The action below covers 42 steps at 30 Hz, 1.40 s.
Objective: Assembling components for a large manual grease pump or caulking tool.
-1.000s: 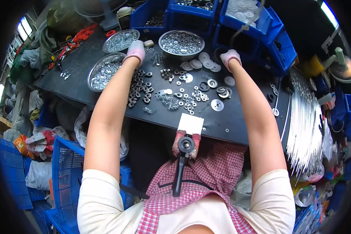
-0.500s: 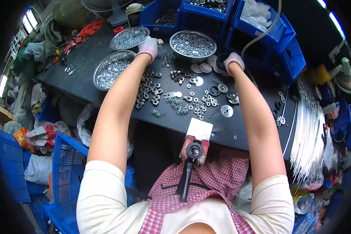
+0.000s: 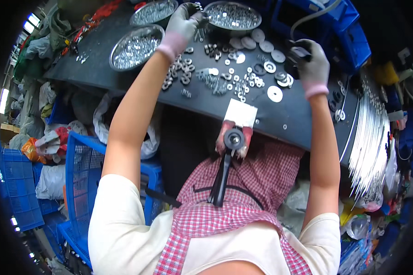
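My left hand (image 3: 182, 25), in a pale glove with a pink cuff, is at the far side of the bench between two metal bowls. Its fingers are closed round a small silvery metal part (image 3: 198, 7), too small to name. My right hand (image 3: 317, 64), gloved alike, is raised over the right side of the bench. Its fingers curl round a black part (image 3: 300, 55), partly hidden by them. White plastic discs (image 3: 266, 46) lie left of this hand. Metal nuts (image 3: 241, 87), coil springs (image 3: 211, 82) and a black ring (image 3: 259, 69) are scattered between my arms.
Bowls of small metal parts (image 3: 117, 64) stand at the back left. Blue bins (image 3: 353, 50) rise at the back right. A bench fixture with a black lever (image 3: 221, 181) juts toward me at the front edge. Thin metal rods (image 3: 369, 146) lie at the right.
My right hand has come nearer and rightward from the white discs with the black part in it. My left hand is still near the far bowls, fingers closed. The view has tilted down.
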{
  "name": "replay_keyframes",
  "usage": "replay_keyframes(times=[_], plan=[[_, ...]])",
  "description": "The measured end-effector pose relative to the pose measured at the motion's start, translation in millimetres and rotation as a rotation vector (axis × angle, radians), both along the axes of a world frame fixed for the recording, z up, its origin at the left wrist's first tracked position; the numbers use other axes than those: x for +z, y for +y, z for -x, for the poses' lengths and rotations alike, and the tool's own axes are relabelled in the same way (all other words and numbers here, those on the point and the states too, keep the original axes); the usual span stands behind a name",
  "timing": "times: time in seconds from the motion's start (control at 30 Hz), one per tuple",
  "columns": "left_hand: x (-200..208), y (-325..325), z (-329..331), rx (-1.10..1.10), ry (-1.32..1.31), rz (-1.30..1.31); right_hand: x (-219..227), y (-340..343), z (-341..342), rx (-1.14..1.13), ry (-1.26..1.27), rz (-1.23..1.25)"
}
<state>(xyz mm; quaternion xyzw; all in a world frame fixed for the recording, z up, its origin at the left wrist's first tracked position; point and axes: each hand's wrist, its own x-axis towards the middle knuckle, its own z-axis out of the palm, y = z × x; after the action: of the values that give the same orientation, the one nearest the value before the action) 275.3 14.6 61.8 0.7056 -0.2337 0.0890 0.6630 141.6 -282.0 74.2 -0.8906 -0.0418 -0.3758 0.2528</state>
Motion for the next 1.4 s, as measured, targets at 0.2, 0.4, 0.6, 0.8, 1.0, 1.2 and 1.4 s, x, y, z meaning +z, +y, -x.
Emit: replay_keyframes(times=[0.2,0.4,0.6,0.8,1.0,1.2,1.4], plan=[[-26,-6,231,-0.422,0.512,0.250,-3,40,127,0.390,0.401,-1.181],[-73,-24,266,-0.240,0.215,0.217,-47,86,157,0.320,0.519,-1.506],[-63,-18,248,-0.135,-0.267,-0.266,-47,95,159,0.304,0.537,-1.594],[-71,-7,244,-0.111,-0.261,-0.589,-40,93,157,0.453,0.009,-0.155],[-83,-5,237,-0.134,-0.242,-0.515,-45,85,148,0.724,0.334,-0.030],[-70,-4,238,-0.031,-0.357,-0.817,-35,90,135,0.517,0.646,-0.450],[-68,-12,244,-0.023,-0.188,-0.519,-23,120,129,0.129,0.803,0.144]])
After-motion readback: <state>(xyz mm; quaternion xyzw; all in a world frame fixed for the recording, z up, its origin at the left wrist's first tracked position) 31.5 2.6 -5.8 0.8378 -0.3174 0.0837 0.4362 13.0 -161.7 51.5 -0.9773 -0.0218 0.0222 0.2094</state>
